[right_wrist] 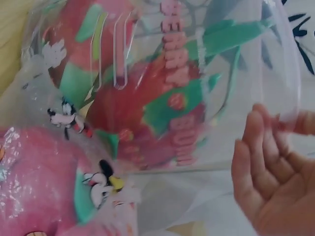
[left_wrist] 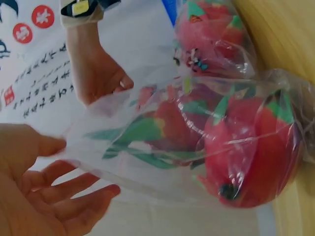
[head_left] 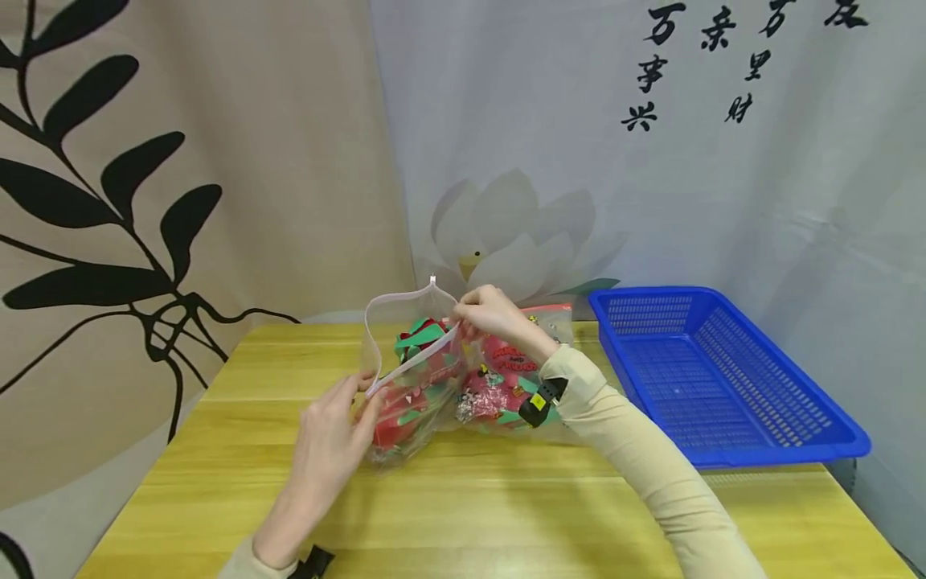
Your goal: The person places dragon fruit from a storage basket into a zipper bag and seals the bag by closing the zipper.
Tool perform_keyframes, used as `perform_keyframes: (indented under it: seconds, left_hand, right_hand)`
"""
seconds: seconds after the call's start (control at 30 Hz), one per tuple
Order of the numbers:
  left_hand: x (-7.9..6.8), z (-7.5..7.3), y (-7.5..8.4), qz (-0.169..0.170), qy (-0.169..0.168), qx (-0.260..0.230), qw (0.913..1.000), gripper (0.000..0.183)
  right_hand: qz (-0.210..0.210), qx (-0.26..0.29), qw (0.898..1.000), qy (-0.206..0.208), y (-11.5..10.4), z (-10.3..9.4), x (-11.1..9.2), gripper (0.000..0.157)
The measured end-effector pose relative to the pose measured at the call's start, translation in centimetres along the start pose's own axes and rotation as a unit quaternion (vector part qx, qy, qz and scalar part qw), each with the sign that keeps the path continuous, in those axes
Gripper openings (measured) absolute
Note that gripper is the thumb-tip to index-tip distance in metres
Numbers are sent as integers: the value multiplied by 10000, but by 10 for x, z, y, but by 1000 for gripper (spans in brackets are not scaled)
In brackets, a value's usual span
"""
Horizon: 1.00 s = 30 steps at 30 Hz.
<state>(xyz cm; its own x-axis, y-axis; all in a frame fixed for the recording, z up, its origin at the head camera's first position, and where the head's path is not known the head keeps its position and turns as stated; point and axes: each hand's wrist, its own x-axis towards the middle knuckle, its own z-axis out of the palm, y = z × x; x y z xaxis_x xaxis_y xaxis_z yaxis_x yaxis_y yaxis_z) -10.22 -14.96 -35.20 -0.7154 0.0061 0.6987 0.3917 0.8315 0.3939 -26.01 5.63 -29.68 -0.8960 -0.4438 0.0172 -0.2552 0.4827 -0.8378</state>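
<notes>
A clear zip bag (head_left: 415, 406) stands on the table with its mouth spread wide. Red dragon fruits (left_wrist: 251, 152) with green-tipped scales fill its lower part. My left hand (head_left: 329, 426) pinches the near left rim between thumb and fingers. On the far right side of the mouth, my right hand (head_left: 495, 318) pinches the rim; in the right wrist view its thumb and forefinger meet on the bag's edge. Just right of it stands a second clear bag (head_left: 560, 322) printed with cartoon figures, holding pink dragon fruit (right_wrist: 39, 182); my right forearm partly covers it.
A blue plastic basket (head_left: 731, 378) sits at the right of the wooden table (head_left: 463, 515), close to my right sleeve. Behind the table hangs a printed cloth (head_left: 506, 121) with leaves, a lotus and black characters.
</notes>
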Motion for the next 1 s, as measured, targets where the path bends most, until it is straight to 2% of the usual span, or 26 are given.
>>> perform_keyframes:
  seconds: [0.03,0.1,0.13,0.23,0.3,0.37,0.43,0.67,0.83,0.9,1.0]
  left_hand:
    - [-1,2,1,77,178,23,9998,17]
    - [-3,5,1,104,329,35,9994,11]
    - [-3,6,1,67,339,13,9994,10]
    - [-3,6,2,-56,283,-65,9996,9]
    - [-4,5,2,-129,239,-102,9996,9]
    - [-3,4,1,-182,214,-128,9995,9]
    - [-3,4,1,-210,219,-133,9995,10]
    - [-2,4,-3,-179,387,-21,9991,9]
    - [-1,4,-10,-125,608,-3,9981,18]
    - [2,5,-13,-107,753,-32,9971,21]
    - [9,5,-20,-213,1021,-131,9945,23]
  right_hand:
    - [-44,158,9998,-88,3,1,4,27]
    - [-87,540,9984,-164,10,2,12,30]
    - [-78,768,9969,-155,14,3,18,30]
    - [-67,980,9952,14,23,3,33,28]
    - [-143,778,9969,25,27,3,42,32]
    - [-244,584,9979,-113,30,4,50,42]
    - [-364,457,9980,-247,31,5,55,45]
    - [-663,576,9953,-406,31,6,55,32]
    - [-638,700,9938,-590,37,2,53,24]
    - [-636,689,9945,-474,39,2,53,22]
    - [-755,689,9947,-59,38,1,53,21]
